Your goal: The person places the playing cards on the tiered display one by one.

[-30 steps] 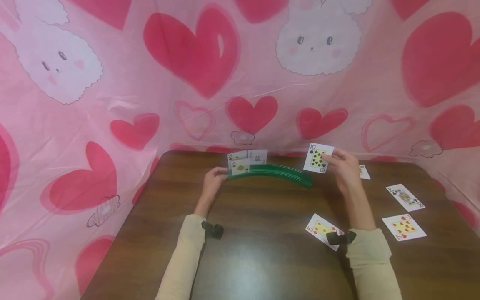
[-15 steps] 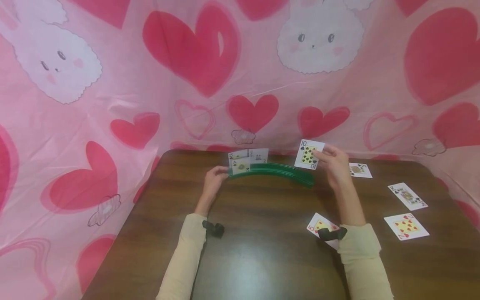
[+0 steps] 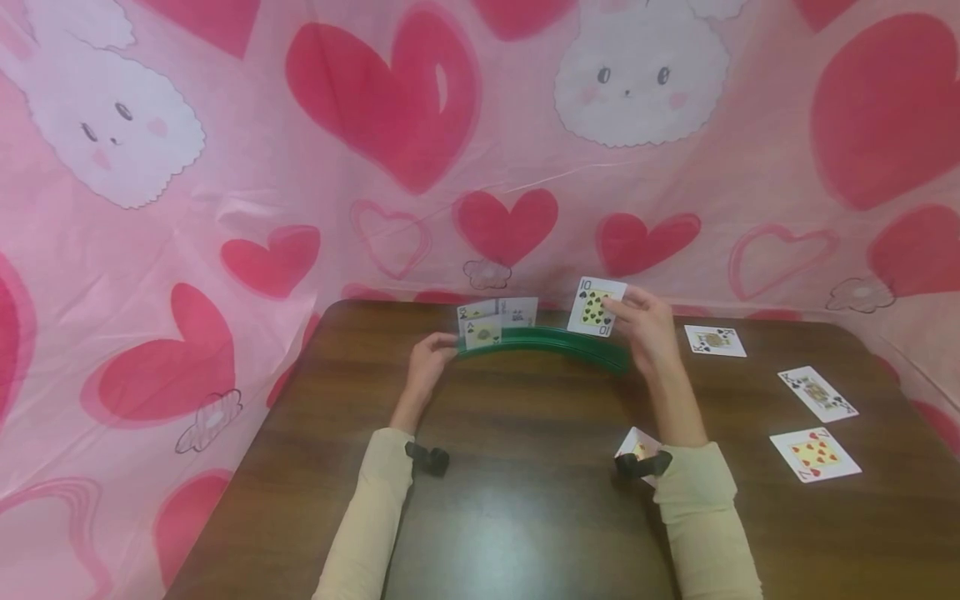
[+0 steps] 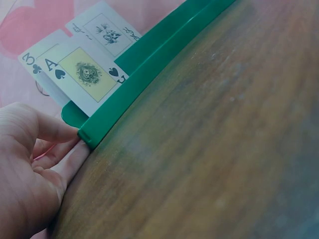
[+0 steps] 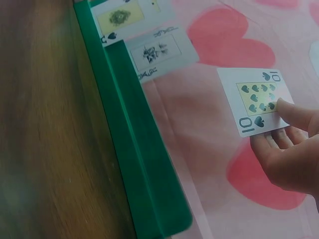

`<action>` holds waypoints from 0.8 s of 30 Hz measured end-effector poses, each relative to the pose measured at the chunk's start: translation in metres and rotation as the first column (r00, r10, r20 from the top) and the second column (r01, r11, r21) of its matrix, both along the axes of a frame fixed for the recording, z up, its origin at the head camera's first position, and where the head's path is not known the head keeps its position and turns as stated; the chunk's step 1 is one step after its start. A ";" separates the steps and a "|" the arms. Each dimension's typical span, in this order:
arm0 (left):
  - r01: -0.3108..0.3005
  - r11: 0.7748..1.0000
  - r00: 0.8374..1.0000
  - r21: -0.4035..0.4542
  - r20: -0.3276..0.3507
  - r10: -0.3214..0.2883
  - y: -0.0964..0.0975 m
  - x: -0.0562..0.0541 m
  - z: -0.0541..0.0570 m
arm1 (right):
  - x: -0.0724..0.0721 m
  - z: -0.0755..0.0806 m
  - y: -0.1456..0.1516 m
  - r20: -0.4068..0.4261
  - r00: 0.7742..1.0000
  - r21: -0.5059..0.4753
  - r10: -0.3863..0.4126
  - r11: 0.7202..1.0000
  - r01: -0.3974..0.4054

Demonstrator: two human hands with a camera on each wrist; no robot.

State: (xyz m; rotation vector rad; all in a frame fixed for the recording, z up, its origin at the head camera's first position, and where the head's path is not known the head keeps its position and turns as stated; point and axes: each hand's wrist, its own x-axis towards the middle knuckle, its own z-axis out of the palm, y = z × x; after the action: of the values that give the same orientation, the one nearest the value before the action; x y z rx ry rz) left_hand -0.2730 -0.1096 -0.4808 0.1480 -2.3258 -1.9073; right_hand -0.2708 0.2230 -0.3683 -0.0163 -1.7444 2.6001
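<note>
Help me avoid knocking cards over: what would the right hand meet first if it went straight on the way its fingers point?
Leading with the ten of spades, the right hand would probably meet the rightmost card in the green holder first; depth is unclear, so it might pass behind it.

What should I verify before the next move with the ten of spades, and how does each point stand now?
1. Ten of spades pinched by the right grip: ok.
2. Green rack held at one end by the left grip: ok.
3. Ten of spades in the rack: not ok, held apart from it.
4. Three of clubs fully visible: not ok, the ace of spades overlaps it.
5. Black-and-white card firmly seated: cannot tell, lower edge hidden.
</note>
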 end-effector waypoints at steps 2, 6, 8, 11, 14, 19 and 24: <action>-0.002 1.000 1.000 -0.002 0.007 0.002 0.000 0.000 0.000 | 0.000 0.000 -0.004 -0.003 1.000 0.001 0.003 1.000 -0.003; -0.007 1.000 1.000 -0.007 0.009 0.007 0.001 0.000 0.001 | -0.001 0.000 -0.010 -0.003 1.000 0.019 0.009 1.000 -0.009; -0.009 1.000 1.000 -0.009 0.004 0.009 0.001 0.000 0.001 | -0.002 -0.001 -0.013 -0.007 1.000 0.021 0.015 1.000 -0.015; -0.010 1.000 1.000 -0.010 -0.003 0.010 0.002 0.000 0.001 | -0.003 -0.003 -0.017 -0.016 1.000 0.019 0.027 0.999 -0.027; -0.013 1.000 1.000 -0.010 -0.010 0.013 0.002 0.001 0.001 | -0.005 -0.006 -0.021 -0.014 0.999 0.034 0.036 0.999 -0.036; -0.017 1.000 1.000 -0.025 -0.013 0.017 0.002 0.001 0.001 | -0.008 -0.011 -0.029 0.010 0.999 0.066 0.043 0.997 -0.044; -0.011 1.000 1.000 -0.029 -0.013 0.011 0.002 0.000 0.001 | -0.010 -0.014 -0.036 0.032 0.999 0.089 0.043 0.995 -0.046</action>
State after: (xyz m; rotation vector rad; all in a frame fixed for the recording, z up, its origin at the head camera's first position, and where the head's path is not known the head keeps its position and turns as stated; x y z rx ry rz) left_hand -0.2726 -0.1071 -0.4800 0.1449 -2.3379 -1.8629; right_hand -0.2807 0.1867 -0.3822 -0.0154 -1.8912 2.5618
